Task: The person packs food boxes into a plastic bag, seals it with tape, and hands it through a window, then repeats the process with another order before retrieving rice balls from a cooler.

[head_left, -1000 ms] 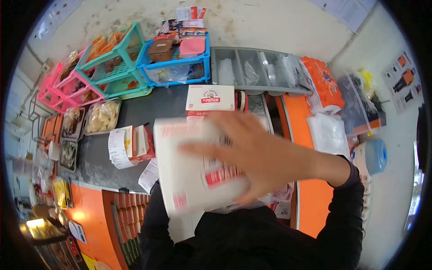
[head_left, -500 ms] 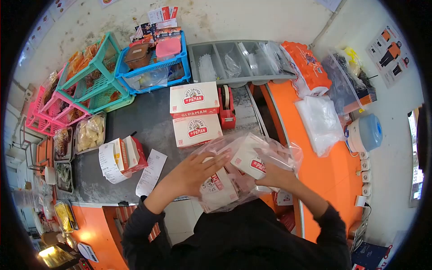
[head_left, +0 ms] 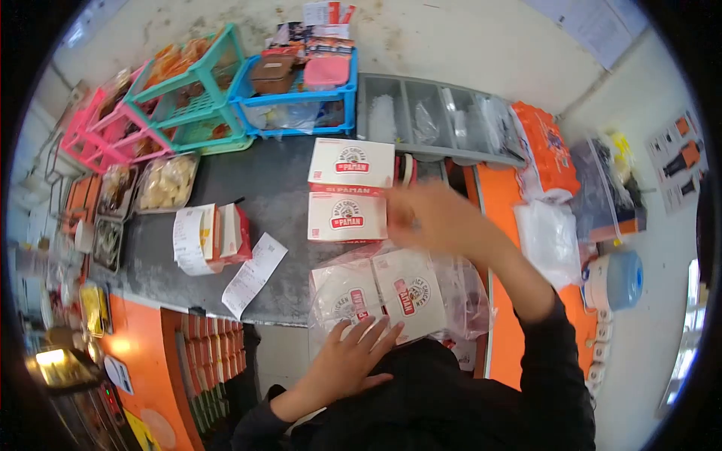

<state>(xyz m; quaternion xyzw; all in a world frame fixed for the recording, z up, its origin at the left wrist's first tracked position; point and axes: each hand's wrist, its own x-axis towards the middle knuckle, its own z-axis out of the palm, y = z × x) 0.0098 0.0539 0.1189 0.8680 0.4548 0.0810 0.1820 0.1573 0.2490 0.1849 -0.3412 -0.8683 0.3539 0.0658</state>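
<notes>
A clear plastic bag [head_left: 462,289] holds two white boxes with red print side by side, a left box [head_left: 338,295] and a right box [head_left: 412,293], at the counter's front edge. My left hand [head_left: 350,361] rests at the bag's near side, fingers spread. My right hand [head_left: 425,218] is blurred, beside the right edges of two more boxes, an upper box [head_left: 331,161] and a lower box [head_left: 327,225]. It partly covers the red tape dispenser [head_left: 407,171]; what its fingers touch is unclear.
Receipts [head_left: 254,276] and a packed open box [head_left: 229,229] lie on the dark counter at left. Behind stand a blue basket [head_left: 293,124], green baskets [head_left: 188,113] and a grey divided tray [head_left: 444,150]. Plastic bags [head_left: 547,244] lie on the orange surface at right.
My right hand has left the right bagged box and moved up towards the tape dispenser. That box now lies flat beside the other. My left hand has moved down towards me.
</notes>
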